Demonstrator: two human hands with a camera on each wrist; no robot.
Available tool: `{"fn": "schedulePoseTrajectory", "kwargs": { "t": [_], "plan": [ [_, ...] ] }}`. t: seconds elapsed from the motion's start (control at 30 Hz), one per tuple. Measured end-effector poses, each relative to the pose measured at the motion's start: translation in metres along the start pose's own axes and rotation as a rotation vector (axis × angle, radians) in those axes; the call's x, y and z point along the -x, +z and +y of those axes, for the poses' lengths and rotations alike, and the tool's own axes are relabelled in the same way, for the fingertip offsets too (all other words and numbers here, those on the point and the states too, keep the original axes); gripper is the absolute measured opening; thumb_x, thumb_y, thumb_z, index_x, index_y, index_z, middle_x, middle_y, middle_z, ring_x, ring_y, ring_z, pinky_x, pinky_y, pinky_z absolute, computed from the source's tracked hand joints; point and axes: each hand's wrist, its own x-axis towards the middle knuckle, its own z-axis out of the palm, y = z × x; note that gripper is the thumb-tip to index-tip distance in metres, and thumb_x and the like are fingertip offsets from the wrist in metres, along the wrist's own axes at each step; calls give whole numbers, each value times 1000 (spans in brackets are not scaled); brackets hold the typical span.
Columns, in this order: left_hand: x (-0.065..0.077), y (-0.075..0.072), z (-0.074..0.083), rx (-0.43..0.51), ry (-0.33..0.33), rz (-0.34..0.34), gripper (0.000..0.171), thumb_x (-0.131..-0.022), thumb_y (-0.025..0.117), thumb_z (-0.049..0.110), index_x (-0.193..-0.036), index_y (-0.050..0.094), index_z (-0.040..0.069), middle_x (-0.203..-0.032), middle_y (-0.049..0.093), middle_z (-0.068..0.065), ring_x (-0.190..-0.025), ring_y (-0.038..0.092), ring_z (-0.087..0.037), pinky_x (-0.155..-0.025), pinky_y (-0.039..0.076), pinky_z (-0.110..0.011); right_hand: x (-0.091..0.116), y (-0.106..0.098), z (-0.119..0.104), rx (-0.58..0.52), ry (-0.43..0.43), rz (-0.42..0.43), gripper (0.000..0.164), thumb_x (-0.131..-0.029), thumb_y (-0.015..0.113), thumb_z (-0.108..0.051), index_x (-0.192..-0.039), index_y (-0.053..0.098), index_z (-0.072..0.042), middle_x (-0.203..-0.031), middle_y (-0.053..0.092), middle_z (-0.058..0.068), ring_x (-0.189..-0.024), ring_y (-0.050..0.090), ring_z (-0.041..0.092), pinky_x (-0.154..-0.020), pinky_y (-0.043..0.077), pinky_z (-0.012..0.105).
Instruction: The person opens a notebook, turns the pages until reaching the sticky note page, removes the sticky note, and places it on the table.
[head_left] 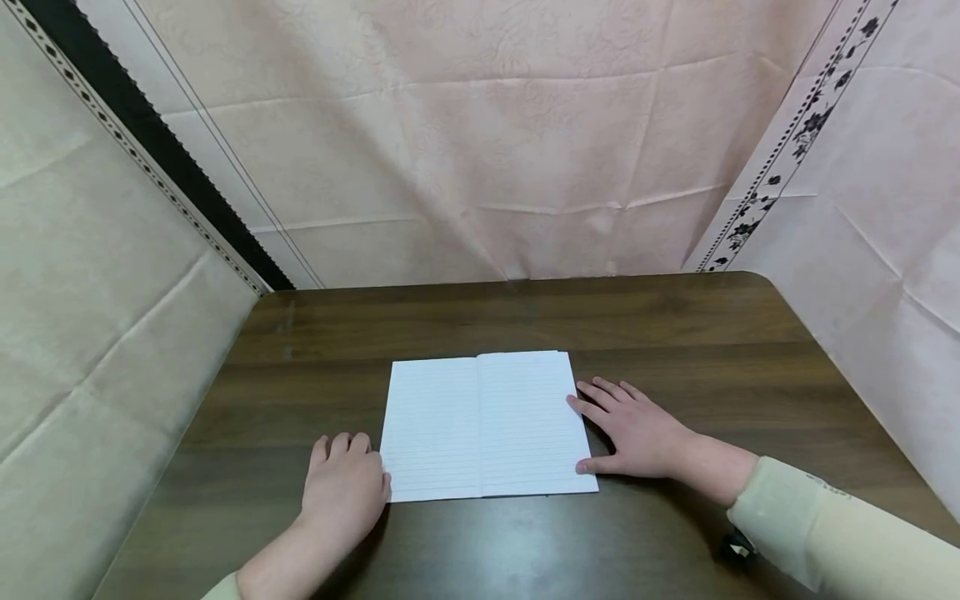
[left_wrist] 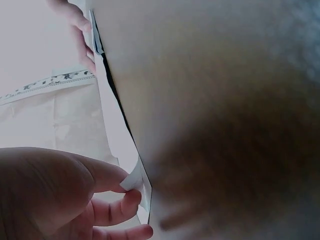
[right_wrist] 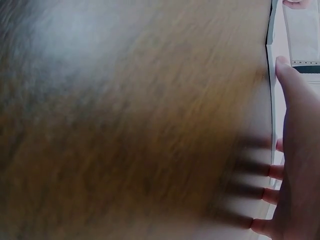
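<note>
An open notebook (head_left: 525,425) with blank lined pages lies on the wooden table. At its left edge, my left hand (head_left: 345,483) has its fingers bent. The left wrist view shows this hand (left_wrist: 70,195) pinching a slightly lifted page (left_wrist: 131,179) between thumb and finger. On the opposite side, my right hand (head_left: 637,429) is spread, thumb and index fingertip resting on the right page's edge. In the right wrist view, the right thumb (right_wrist: 287,72) lies along the notebook (right_wrist: 274,100) and the other fingers reach past its edge towards the table.
The brown wooden table (head_left: 300,333) has rounded far corners. Pale cloth (head_left: 487,167) hangs behind it and on both sides, with a black strip (head_left: 165,150) at the left and a floral border at the right. A small dark object (head_left: 738,547) shows under the right sleeve.
</note>
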Motion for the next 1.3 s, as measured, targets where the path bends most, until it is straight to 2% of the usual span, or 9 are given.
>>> {"fn": "schedulePoseTrajectory", "kwargs": {
  "t": [0.23,0.3,0.4,0.5,0.7,0.93,1.1,1.3],
  "plan": [
    [-4,3,-2,51,9,58,20,-83,72,25,-85,64,7,-97,62,-12,-104,55,-39,-97,37,-60,1,-2,1,-8,11,-5,99,-82,43,-84,-155,34,-19,-160,29,10,-147,24,35,-114,21,59],
    [-6,4,-1,67,21,62,16,-84,71,22,-87,62,10,-97,61,-11,-101,54,-37,-92,40,-57,2,-2,2,-11,11,-2,99,-82,44,-84,-155,35,-18,-160,30,11,-147,25,36,-113,21,60],
    [-10,2,3,85,31,44,12,-85,69,20,-86,59,14,-91,57,-7,-93,52,-33,-82,41,-50,2,-2,2,-18,13,-4,99,-82,45,-83,-155,34,-18,-160,29,10,-147,25,35,-114,21,59],
    [-14,-1,8,88,26,4,18,-87,68,27,-82,55,16,-84,51,-5,-86,48,-31,-75,38,-46,2,-2,2,-17,15,-9,98,-82,45,-83,-156,33,-19,-161,28,10,-147,24,35,-114,20,59],
    [-29,-3,19,75,9,-50,38,-90,66,47,-82,55,11,-87,50,-7,-91,48,-32,-81,38,-48,1,0,4,-14,31,-29,99,-82,44,-84,-157,31,-21,-162,26,8,-148,22,34,-115,19,59],
    [-50,-2,36,45,50,-63,47,-89,65,53,-95,60,7,-91,52,-9,-93,49,-32,-80,40,-47,2,0,2,-13,31,-30,98,-82,44,-84,-157,31,-21,-162,25,8,-148,21,34,-115,19,59],
    [-61,-2,46,51,107,-63,49,-90,64,53,-108,62,7,-103,55,-9,-99,49,-31,-82,41,-46,1,1,1,-19,30,-35,99,-82,43,-85,-157,31,-21,-162,24,8,-148,21,34,-115,19,59],
    [-70,-1,55,74,163,-99,63,-93,58,56,-136,56,10,-138,53,-12,-128,45,-36,-101,38,-53,-1,1,0,-27,35,-46,100,-81,43,-85,-157,31,-22,-163,23,8,-149,20,33,-115,19,58]
  ]
}}
